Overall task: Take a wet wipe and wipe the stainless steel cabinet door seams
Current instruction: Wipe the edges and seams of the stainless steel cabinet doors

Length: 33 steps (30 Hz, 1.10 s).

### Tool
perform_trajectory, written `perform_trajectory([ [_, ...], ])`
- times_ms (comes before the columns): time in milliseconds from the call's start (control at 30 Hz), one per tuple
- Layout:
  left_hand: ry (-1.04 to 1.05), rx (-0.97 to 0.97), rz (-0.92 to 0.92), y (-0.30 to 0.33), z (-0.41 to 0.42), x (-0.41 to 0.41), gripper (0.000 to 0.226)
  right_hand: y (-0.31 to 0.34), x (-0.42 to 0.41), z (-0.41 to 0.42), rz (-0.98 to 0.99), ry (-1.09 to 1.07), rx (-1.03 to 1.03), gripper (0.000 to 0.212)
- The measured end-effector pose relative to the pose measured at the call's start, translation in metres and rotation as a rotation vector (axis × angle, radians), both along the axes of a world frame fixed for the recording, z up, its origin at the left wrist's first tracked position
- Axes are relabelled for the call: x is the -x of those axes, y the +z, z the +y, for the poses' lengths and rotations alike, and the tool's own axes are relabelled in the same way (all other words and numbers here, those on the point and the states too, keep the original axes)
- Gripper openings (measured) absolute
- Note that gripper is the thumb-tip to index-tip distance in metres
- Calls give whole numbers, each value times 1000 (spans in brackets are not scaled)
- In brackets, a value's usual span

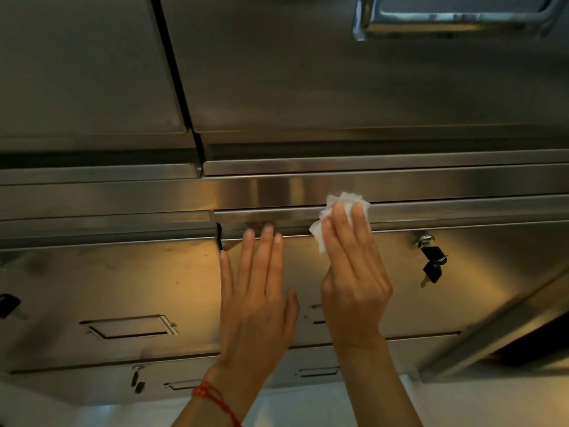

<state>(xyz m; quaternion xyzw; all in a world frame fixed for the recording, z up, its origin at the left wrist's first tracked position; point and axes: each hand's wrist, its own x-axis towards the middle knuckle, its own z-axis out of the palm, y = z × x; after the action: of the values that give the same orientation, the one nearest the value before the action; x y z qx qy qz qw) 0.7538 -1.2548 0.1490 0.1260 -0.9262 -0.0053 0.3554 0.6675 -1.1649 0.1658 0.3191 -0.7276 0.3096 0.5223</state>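
A crumpled white wet wipe [334,208] is pressed under the fingers of my right hand [354,272] against the top edge of a stainless steel cabinet door [446,303], right on the horizontal seam [277,211] above it. My left hand [257,303] lies flat on the same door with fingers spread, its fingertips near the seam and its little finger beside the dark vertical gap [219,238] between two doors. A red string bracelet [212,396] circles my left wrist.
Black keys [432,263] hang from a lock at the door's upper right. The left neighbouring door has a label holder [132,326] and a lock [9,305]. Upper cabinet doors fill the top, one with a recessed chrome handle [455,16]. Lower drawers with keys [137,380] sit below.
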Motion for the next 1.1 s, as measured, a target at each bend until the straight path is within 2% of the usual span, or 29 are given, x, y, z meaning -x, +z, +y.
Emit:
perform_trajectory([
  [100, -16, -27, 37, 0, 2, 2, 61, 0, -5, -8, -41, 11, 41, 26],
  [300, -45, -37, 55, -3, 2, 4, 63, 5, -12, -18, -8, 153, -44, 24],
  [567, -22, -19, 49, -5, -1, 4, 62, 2, -8, -12, -33, 87, 23, 20],
  [833, -5, -28, 19, 0, 0, 2, 59, 3, -3, -3, -10, 98, -44, 22],
  [933, -12, -28, 13, 0, 1, 1, 60, 1, -9, -8, -47, 63, 14, 21],
  [1100, -7, 6, 6, -2, -1, 2, 67, 4, -20, -26, -53, 146, -46, 25],
])
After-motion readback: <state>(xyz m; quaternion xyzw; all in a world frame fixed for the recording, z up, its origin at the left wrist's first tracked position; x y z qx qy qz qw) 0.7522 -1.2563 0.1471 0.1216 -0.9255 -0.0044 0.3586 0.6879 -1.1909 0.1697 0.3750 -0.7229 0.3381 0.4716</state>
